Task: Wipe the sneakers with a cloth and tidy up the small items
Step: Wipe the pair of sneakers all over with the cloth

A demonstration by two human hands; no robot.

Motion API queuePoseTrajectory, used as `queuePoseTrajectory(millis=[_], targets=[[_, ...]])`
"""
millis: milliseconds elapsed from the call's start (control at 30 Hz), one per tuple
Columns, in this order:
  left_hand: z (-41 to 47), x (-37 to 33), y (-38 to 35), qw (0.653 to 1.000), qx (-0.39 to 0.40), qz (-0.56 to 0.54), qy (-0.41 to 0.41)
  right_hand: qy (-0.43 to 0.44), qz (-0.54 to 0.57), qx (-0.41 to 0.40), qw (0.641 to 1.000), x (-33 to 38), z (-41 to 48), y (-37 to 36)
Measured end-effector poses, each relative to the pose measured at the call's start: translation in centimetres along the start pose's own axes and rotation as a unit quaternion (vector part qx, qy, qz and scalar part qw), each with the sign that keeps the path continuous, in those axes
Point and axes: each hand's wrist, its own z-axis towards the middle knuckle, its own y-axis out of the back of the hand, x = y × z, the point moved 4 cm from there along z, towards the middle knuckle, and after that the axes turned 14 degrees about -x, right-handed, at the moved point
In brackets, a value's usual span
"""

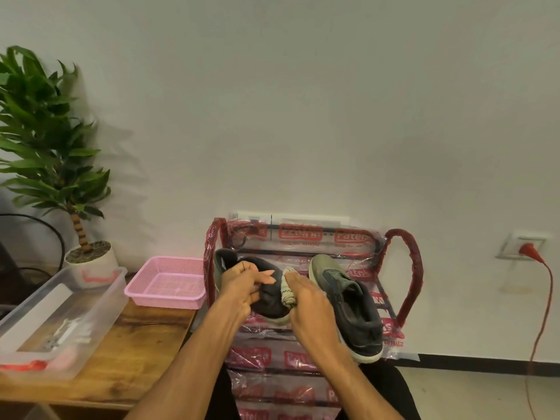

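Centre frame, left hand (242,283) grips the dark soft-canvas sneaker (266,294) round its upper; right hand (306,298) presses a light, limp whitish cloth (288,287) on it; firm rubber sole looks the surest hold.

Left grip (242,283) and right grip (306,301) both clenched

All I can read is on the shoe rack's plastic wrap (306,234): red label blocks with white lettering that looks like "Patel" along its back edge (small print beneath is blurred), repeated partly on its lower tiers, and digits ending "18662" at its right front corner.
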Motion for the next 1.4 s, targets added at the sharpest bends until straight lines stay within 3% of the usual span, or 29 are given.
queuePoseTrajectory(millis=[100, 233, 367, 600, 667, 800, 1000, 1267, 1400], targets=[[-0.6, 0.9, -0.6, 1.000, 0.001, -0.001, -0.005, -0.050, -0.019, 0.009, 0.999, -0.6, 1.3, 0.3], [-0.1, 1.0, -1.0, 0.999, -0.029, -0.005, -0.031, -0.017, -0.008, -0.025, 1.000, 0.7, -1.4, 1.1], [-0.7, 1.7, -1.4, 1.000, 0.020, 0.020, -0.011, 0.004, -0.033, -0.045, 0.998, -0.2, -1.4, 0.8], [-0.6, 2.4, -0.6, 0.997, 0.060, 0.051, -0.014, 0.007, -0.107, 0.044, 0.993, -0.5, 1.2, -0.2], [-0.5, 3.0, -0.1, 0.996, 0.069, 0.063, -0.008, -0.066, -0.068, 0.072, 0.993, -1.6, 2.2, 0.1], [-0.6, 3.9, 0.5, 0.992, 0.076, 0.095, 0.013, -0.193, 0.048, 0.033, 0.979, -4.4, 3.2, 0.1], [-0.8, 4.4, -0.3, 0.989, 0.061, 0.125, 0.047, -0.167, 0.068, 0.130, 0.975, -3.7, 1.6, -0.8], [-0.6, 4.1, -1.2, 0.964, 0.125, 0.234, 0.028, -0.214, 0.121, 0.108, 0.963, -4.0, -0.7, -1.6], [0.0, 3.5, -0.9, 0.971, 0.110, 0.213, 0.019, -0.233, 0.186, 0.091, 0.950, -3.7, -1.4, -0.7]])
